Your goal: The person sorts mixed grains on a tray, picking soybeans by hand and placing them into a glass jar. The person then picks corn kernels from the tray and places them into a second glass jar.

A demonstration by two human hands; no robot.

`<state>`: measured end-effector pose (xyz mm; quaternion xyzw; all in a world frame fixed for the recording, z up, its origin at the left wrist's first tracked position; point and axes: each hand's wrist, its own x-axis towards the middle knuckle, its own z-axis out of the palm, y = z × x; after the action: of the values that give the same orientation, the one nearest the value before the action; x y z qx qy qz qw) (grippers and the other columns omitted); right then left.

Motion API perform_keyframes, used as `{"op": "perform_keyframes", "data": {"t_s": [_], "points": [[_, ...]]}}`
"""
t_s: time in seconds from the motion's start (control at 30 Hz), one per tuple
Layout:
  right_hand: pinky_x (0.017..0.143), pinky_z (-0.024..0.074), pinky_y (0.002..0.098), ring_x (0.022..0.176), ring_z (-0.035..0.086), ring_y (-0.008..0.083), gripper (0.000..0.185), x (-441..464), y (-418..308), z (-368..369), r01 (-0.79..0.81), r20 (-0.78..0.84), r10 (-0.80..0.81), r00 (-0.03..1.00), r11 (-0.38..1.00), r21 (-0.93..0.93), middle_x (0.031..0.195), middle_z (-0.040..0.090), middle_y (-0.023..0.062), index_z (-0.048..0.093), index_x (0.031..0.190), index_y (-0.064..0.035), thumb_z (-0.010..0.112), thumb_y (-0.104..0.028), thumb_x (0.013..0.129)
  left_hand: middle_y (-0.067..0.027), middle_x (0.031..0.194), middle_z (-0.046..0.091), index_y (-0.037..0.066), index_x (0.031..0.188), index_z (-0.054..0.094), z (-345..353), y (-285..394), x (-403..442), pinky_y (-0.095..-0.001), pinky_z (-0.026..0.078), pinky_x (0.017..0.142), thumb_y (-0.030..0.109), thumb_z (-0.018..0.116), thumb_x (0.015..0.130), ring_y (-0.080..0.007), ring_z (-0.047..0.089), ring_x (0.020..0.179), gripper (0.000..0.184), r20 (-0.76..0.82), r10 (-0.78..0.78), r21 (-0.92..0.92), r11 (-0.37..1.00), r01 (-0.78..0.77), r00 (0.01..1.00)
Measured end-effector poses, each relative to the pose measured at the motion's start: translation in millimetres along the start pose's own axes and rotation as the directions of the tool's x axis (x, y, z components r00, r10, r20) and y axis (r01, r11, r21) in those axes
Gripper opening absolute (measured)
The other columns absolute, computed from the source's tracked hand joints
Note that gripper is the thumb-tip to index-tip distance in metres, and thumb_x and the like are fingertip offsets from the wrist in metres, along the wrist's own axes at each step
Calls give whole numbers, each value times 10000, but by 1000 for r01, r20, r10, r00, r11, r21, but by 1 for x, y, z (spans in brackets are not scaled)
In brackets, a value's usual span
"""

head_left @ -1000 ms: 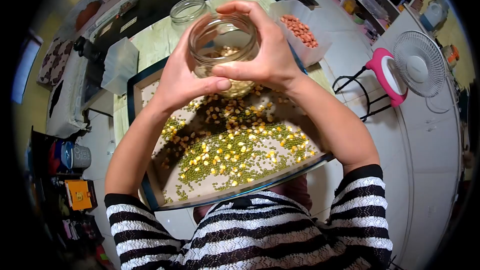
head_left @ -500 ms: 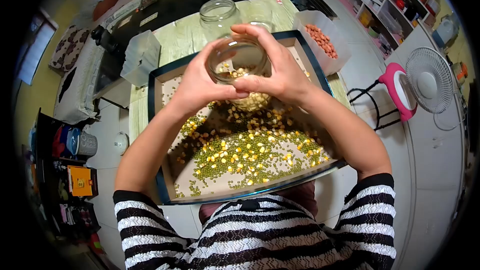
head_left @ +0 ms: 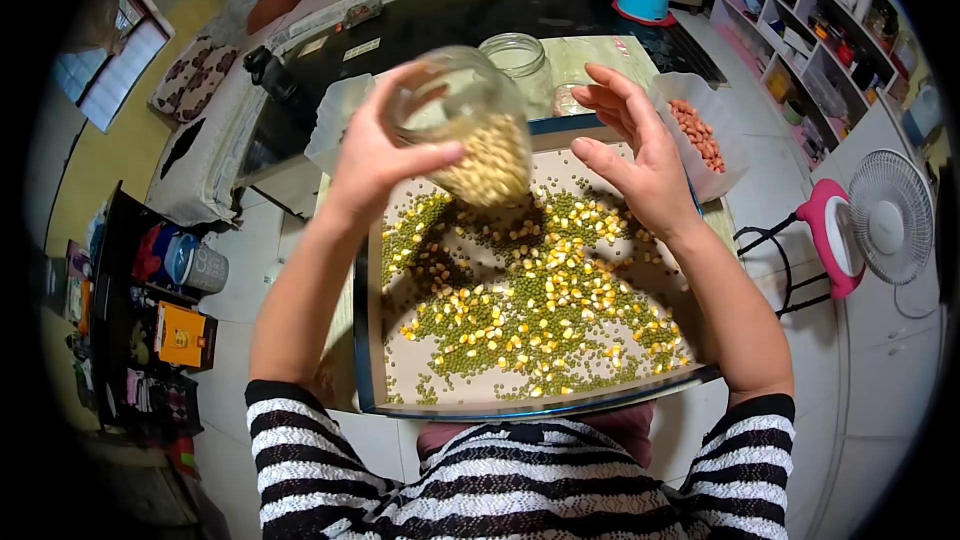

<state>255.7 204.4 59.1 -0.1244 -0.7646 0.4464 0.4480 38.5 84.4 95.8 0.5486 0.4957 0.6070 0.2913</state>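
Note:
My left hand (head_left: 362,162) grips a clear glass jar (head_left: 440,90), tilted and slightly blurred, above the tray. Pale yellow beans (head_left: 492,162) fill its lower part. To the right, my right hand (head_left: 640,165) is off the jar, fingers apart, with nothing in it. Below both hands lies a shallow tray (head_left: 362,340) with a dark rim and a beige bottom. Small green beans (head_left: 480,352) are spread over it, mixed with yellow and white corn kernels (head_left: 565,285). Part of the tray's far side is hidden by the jar and my left hand.
An open glass jar (head_left: 518,65) stands behind the tray, with another glass container (head_left: 568,98) beside it. A plastic bin (head_left: 725,105) at right holds reddish peanuts (head_left: 697,135); another bin (head_left: 335,125) stands at left. A pink chair (head_left: 832,230) and fan (head_left: 890,215) are farther right.
My right hand has let go of the jar and moved right. My left hand has carried the jar to the left and tilted it. The camera view has shifted too.

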Motion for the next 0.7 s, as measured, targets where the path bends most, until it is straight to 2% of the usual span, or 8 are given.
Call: {"op": "perform_keyframes", "data": {"t_s": [0.03, 0.13, 0.2, 0.27, 0.37, 0.5, 0.63, 0.7], "points": [[945, 383, 332, 1079, 520, 218, 592, 1, -1, -1, 24, -19, -24, 1000, 1000, -19, 1132, 556, 129, 420, 1250, -37, 687, -219, 753, -170, 1220, 466, -27, 1230, 408, -8, 5, 5, -401, 411, 956, 152, 789, 577, -288, 444, 1166, 777, -36, 35, 26, 999, -34, 999], [936, 391, 329, 1066, 529, 214, 560, 3, 1, -8, 54, -20, -55, 998, 995, -82, 1115, 568, 124, 449, 1224, -34, 688, -218, 751, -179, 1207, 484, -34, 1234, 410, -32, 9, 22, -385, 400, 958, 240, 795, 587, -288, 455, 1156, 802, -133, 133, 138, 984, -115, 982], [935, 393, 325, 1062, 532, 210, 534, 4, 2, -11, 58, -50, -62, 997, 996, -71, 1108, 572, 121, 465, 1207, -29, 684, -200, 751, -183, 1189, 498, -44, 1234, 409, -48, 3, 37, -365, 402, 952, 260, 803, 593, -279, 473, 1138, 812, -204, 162, 231, 966, -113, 965], [932, 396, 318, 1054, 540, 203, 481, 6, 2, -15, 74, -101, -78, 992, 996, -47, 1093, 581, 117, 497, 1173, -19, 677, -166, 752, -175, 1161, 518, -56, 1227, 413, -57, -4, 52, -342, 417, 926, 269, 814, 593, -251, 509, 1085, 817, -234, 160, 226, 968, -107, 959], [955, 371, 312, 1074, 522, 182, 457, 7, 1, -20, 53, -134, -54, 990, 998, -14, 1109, 566, 102, 493, 1181, -9, 655, -120, 769, -156, 1108, 552, -65, 1207, 431, -70, -32, 73, -307, 433, 865, 264, 826, 593, -205, 547, 994, 800, -333, 113, 337, 942, 6, 936], [973, 353, 305, 1087, 509, 168, 442, 8, -1, -25, 39, -169, -38, 985, 999, 0, 1120, 553, 90, 488, 1188, -10, 641, -95, 782, -129, 1119, 543, -40, 1235, 419, -76, -68, 84, -295, 444, 830, 272, 813, 601, -192, 546, 991, 809, -374, 93, 498, 860, 115, 923], [969, 360, 305, 1079, 514, 167, 424, 9, 2, -27, 40, -188, -36, 981, 999, 15, 1117, 555, 90, 496, 1176, -12, 638, -89, 784, -131, 1121, 548, -49, 1222, 427, -74, -92, 88, -288, 437, 837, 277, 816, 595, -189, 545, 998, 807, -372, 65, 498, 856, 140, 926], [968, 361, 305, 1077, 515, 166, 420, 8, 3, -27, 32, -185, -29, 982, 999, 14, 1115, 556, 90, 496, 1175, -11, 636, -85, 785, -163, 1113, 563, -71, 1170, 464, -74, -102, 89, -309, 423, 887, 321, 834, 550, -213, 551, 1014, 821, -415, 40, 455, 875, 169, 909]]}}
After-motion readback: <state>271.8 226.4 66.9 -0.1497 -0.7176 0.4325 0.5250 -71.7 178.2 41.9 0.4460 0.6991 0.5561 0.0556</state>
